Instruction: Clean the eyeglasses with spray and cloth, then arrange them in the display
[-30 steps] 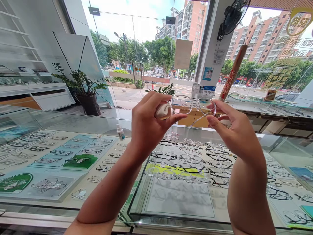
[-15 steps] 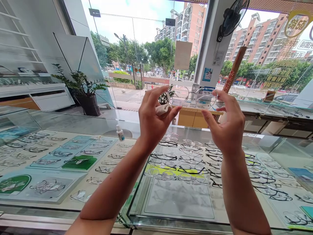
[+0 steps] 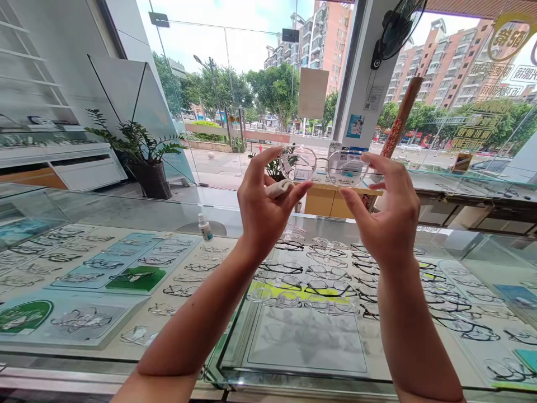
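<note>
A pair of clear-framed glasses (image 3: 323, 165) is held up at eye height in front of the window, lenses facing me. My left hand (image 3: 266, 204) pinches the left end of the frame between forefinger and thumb, with a small pale cleaning cloth (image 3: 277, 188) tucked against its palm. My right hand (image 3: 388, 210) grips the right end of the frame with its fingertips. Both hands hang above the glass display counter (image 3: 235, 358).
Under the counter glass lie several rows of spectacle frames (image 3: 319, 274) on trays. A small white dropper bottle (image 3: 205, 228) stands on the counter to the left of my hands. A potted plant (image 3: 145, 157) and shelving are at the left; a wall fan (image 3: 396, 25) hangs above.
Both hands rose and turned the glasses from lying flat to facing me upright. The cloth came off the left lens and now sits in the left palm.
</note>
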Demonstrator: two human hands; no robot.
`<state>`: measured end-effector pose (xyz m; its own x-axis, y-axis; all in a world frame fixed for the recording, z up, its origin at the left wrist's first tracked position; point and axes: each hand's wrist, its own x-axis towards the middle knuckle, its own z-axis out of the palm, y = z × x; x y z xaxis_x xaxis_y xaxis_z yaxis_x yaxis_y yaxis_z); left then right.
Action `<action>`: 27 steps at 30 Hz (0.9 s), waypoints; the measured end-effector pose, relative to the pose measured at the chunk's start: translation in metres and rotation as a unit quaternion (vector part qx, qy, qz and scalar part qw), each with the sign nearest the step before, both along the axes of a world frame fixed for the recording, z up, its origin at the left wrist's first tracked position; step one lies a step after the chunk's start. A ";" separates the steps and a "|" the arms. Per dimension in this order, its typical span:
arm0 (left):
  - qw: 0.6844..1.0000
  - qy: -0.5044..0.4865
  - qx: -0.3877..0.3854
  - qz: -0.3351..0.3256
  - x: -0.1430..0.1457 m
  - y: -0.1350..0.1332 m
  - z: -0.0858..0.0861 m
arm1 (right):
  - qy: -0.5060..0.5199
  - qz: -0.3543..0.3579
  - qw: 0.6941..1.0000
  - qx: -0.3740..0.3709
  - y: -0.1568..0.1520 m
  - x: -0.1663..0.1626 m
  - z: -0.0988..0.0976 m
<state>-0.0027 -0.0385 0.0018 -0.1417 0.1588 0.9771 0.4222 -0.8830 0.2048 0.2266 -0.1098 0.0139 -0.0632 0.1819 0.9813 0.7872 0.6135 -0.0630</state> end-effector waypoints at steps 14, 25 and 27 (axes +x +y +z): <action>0.999 0.006 0.032 0.022 -0.001 0.003 -0.004 | 0.035 0.043 0.997 -0.044 -0.004 -0.005 0.003; 0.992 0.025 0.071 0.097 -0.001 -0.002 -0.003 | 0.082 0.057 0.987 -0.122 -0.002 -0.006 -0.002; 0.993 0.024 0.069 0.097 -0.001 -0.001 -0.004 | 0.097 0.086 0.982 -0.137 -0.003 -0.006 -0.002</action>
